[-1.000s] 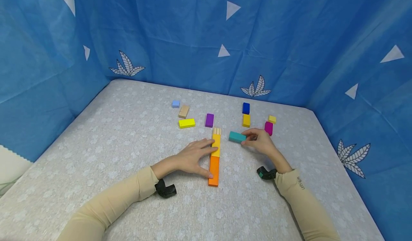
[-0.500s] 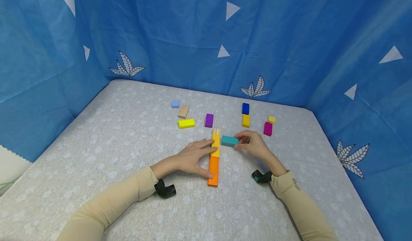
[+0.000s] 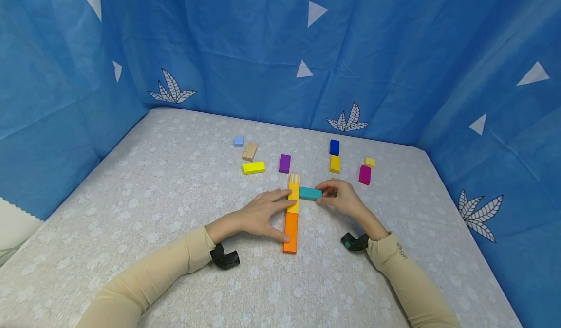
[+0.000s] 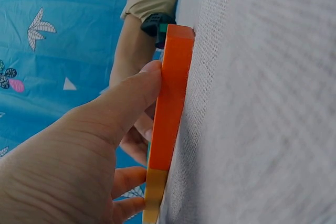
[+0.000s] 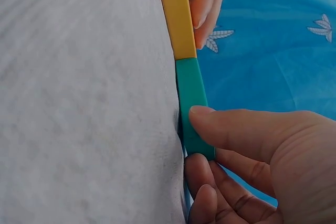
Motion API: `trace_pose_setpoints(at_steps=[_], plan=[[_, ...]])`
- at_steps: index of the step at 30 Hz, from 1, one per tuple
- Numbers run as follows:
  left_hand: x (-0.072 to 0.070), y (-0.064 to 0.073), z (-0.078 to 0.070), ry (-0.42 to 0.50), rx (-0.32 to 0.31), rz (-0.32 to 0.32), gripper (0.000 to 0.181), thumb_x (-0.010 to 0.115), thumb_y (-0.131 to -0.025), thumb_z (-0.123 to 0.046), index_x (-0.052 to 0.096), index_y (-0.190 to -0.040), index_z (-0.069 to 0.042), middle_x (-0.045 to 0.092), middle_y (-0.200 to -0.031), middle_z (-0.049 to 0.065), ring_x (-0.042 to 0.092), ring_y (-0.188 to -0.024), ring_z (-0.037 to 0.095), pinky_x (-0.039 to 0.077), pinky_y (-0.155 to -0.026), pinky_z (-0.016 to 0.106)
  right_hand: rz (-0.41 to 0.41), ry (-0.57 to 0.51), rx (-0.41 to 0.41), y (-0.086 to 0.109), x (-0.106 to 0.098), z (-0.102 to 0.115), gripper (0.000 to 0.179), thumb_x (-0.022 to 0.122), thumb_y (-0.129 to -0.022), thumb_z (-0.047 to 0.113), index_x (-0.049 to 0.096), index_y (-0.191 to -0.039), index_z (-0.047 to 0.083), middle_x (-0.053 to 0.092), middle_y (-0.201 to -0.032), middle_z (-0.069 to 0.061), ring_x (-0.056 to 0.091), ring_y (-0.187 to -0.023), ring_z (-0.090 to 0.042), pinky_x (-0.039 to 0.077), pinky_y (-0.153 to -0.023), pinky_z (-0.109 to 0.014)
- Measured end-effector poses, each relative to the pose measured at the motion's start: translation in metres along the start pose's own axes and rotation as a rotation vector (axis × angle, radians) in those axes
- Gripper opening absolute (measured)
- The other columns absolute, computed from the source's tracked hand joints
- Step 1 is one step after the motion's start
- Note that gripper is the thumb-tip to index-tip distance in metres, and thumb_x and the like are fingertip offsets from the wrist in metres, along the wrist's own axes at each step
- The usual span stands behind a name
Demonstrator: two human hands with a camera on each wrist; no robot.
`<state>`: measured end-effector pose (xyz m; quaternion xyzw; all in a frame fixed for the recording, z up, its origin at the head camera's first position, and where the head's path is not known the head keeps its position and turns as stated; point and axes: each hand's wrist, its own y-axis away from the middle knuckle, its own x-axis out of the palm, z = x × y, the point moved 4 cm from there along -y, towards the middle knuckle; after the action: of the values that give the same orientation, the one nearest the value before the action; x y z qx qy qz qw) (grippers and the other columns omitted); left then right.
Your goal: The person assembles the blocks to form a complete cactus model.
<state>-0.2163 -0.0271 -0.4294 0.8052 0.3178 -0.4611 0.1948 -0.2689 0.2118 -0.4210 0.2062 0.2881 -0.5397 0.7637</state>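
An orange block [image 3: 290,230] and an amber-yellow block [image 3: 294,209] lie end to end in a line. Across them rests my left hand [image 3: 258,216], fingers spread, its thumb touching the orange block and fingertips on the amber-yellow one. From the right, my right hand [image 3: 344,199] pinches the outer end of a teal block [image 3: 310,194] between thumb and fingers. In the head view the teal block lies crosswise, its inner end against the amber-yellow block's right side. The right wrist view shows the thumb on the teal block [image 5: 194,93]. Small cream-striped pieces [image 3: 295,177] sit at the line's far end.
Farther back on the patterned tablecloth [image 3: 175,172] lie a bright yellow block [image 3: 254,168], a tan block [image 3: 250,152], a light blue block [image 3: 238,141] and a purple block [image 3: 285,163]. Right of them are dark blue [image 3: 334,147], golden [image 3: 335,164] and magenta [image 3: 364,175] blocks.
My right hand has slid the teal block leftward, closing the gap to the amber-yellow block. My left hand has stayed in place on the line of blocks.
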Motion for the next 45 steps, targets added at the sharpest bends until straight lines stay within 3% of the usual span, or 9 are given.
trace_pose_setpoints(at_steps=[17, 25, 34, 41, 45], plan=[[-0.004, 0.003, -0.002, 0.003, 0.006, -0.003, 0.095, 0.074, -0.075, -0.063, 0.039, -0.151, -0.018, 0.019, -0.164, 0.005, 0.015, -0.151, 0.033, 0.017, -0.121, 0.054, 0.033, 0.017, 0.002, -0.002, 0.002, 0.0, 0.034, 0.076, -0.084, 0.01, 0.069, -0.117, 0.003, 0.066, -0.095, -0.01, 0.056, -0.081, -0.02, 0.05, -0.069, -0.024], [-0.004, 0.004, -0.002, 0.007, 0.013, -0.009, 0.095, 0.074, -0.075, -0.062, 0.039, -0.151, -0.017, 0.02, -0.164, 0.007, 0.016, -0.151, 0.034, 0.017, -0.12, 0.054, 0.043, 0.018, 0.001, -0.002, -0.009, 0.002, 0.042, 0.076, -0.085, 0.016, 0.066, -0.123, 0.003, 0.069, -0.109, -0.014, 0.061, -0.088, -0.023, 0.051, -0.073, -0.028], [-0.004, 0.003, -0.002, 0.003, 0.026, -0.015, 0.094, 0.074, -0.075, -0.061, 0.041, -0.15, -0.016, 0.021, -0.163, 0.007, 0.017, -0.15, 0.035, 0.018, -0.12, 0.055, -0.063, -0.022, 0.117, -0.014, -0.04, -0.008, 0.047, 0.073, -0.088, 0.015, 0.059, -0.132, 0.004, 0.062, -0.129, -0.018, 0.061, -0.107, -0.032, 0.056, -0.083, -0.034], [-0.003, 0.002, -0.003, -0.004, 0.036, -0.016, 0.094, 0.074, -0.075, -0.061, 0.041, -0.15, -0.016, 0.022, -0.163, 0.008, 0.018, -0.15, 0.036, 0.018, -0.12, 0.054, -0.159, -0.035, 0.184, -0.033, -0.059, -0.018, 0.06, 0.073, -0.087, 0.014, 0.05, -0.142, 0.007, 0.049, -0.143, -0.016, 0.056, -0.115, -0.034, 0.053, -0.093, -0.044], [-0.003, 0.001, -0.002, -0.001, 0.033, -0.016, 0.093, 0.074, -0.075, -0.061, 0.041, -0.15, -0.016, 0.021, -0.163, 0.007, 0.018, -0.15, 0.036, 0.017, -0.12, 0.054, -0.174, -0.049, 0.237, -0.045, -0.064, -0.022, 0.067, 0.074, -0.086, 0.013, 0.045, -0.146, 0.008, 0.042, -0.149, -0.016, 0.052, -0.122, -0.035, 0.048, -0.102, -0.05]])
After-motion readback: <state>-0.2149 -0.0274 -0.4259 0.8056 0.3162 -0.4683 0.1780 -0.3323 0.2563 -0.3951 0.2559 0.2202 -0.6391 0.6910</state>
